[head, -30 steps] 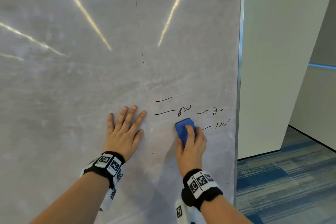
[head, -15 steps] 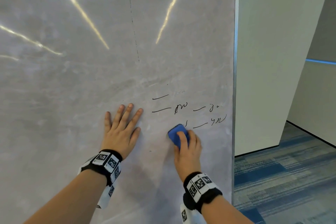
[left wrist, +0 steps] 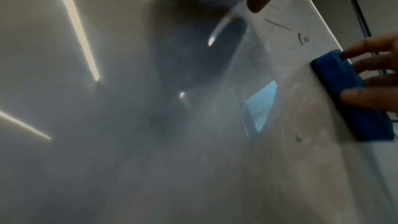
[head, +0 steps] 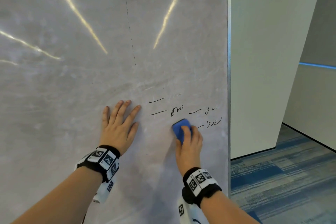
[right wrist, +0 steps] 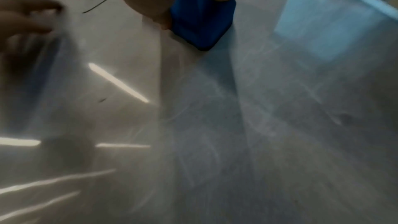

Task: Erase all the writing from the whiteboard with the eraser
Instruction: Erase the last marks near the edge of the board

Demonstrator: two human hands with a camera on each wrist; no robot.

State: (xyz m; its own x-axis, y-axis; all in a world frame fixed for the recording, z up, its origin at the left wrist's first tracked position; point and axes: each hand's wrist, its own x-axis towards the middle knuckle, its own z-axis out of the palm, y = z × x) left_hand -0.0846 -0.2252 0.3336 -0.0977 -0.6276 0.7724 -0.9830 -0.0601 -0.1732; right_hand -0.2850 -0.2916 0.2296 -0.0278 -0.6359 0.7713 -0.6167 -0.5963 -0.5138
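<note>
The blue eraser point(head: 181, 129) sits flat against the whiteboard point(head: 91, 96), low and toward the board's right side, just under the remaining black writing point(head: 177, 112). That writing is a few short dashes and scribbles: two dashes and a squiggle above the eraser, and two more scribbles to the right, near the board's metal edge strip point(head: 229, 78). One scribble begins just beside the eraser's right end. A thin dotted vertical line point(head: 131, 38) runs higher up the board, and a tiny dark mark point(head: 147, 153) sits below, between the two wrists.

The board is pale grey, smudged with wipe streaks, and reflects long ceiling lights as bright slanted bars. Right of its edge stands a plain off-white wall point(head: 263, 60), with blue patterned carpet point(head: 281, 178) on the floor beyond.

The right hand point(head: 189, 143) grips the eraser from below, fingers curled over its back; the left wrist view shows fingertips point(left wrist: 353, 52) pressing into its blue side. The left hand point(head: 118, 125) lies flat on the board to the left of the writing, fingers straight and slightly spread, pointing up, holding nothing. Both wrists wear black bands with black-and-white square markers, and both forearms reach up from the lower edge of the head view.
</note>
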